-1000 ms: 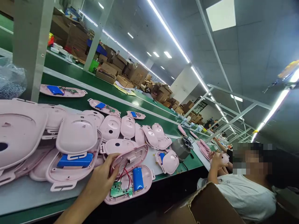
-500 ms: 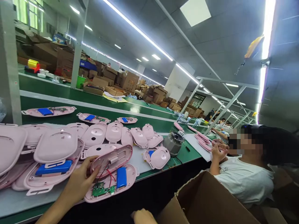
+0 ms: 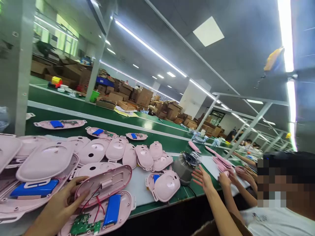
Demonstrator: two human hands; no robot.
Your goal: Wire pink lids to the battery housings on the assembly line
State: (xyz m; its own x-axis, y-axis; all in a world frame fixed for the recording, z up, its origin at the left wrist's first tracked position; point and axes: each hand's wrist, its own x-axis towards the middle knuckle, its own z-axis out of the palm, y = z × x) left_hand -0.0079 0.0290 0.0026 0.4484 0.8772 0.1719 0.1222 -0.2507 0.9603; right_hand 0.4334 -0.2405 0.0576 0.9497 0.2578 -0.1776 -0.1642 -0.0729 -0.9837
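Head view: left hand [image 3: 57,209] gripping pink upper shell [image 3: 104,185], fingers curled on its edge, at 7 o'clock; lower shell [image 3: 98,218] with blue battery [image 3: 112,209] lying beneath; right hand [image 3: 203,178] reaching open-fingered at 4 o'clock beside grey motor [image 3: 184,167].

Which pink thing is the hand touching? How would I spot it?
Look at the near edge of the green conveyor table, bottom left. The left hand grips an opened pink shell. Unlike the closed pink shells around it, red and black wires join it to a half holding a blue battery and green circuit board.
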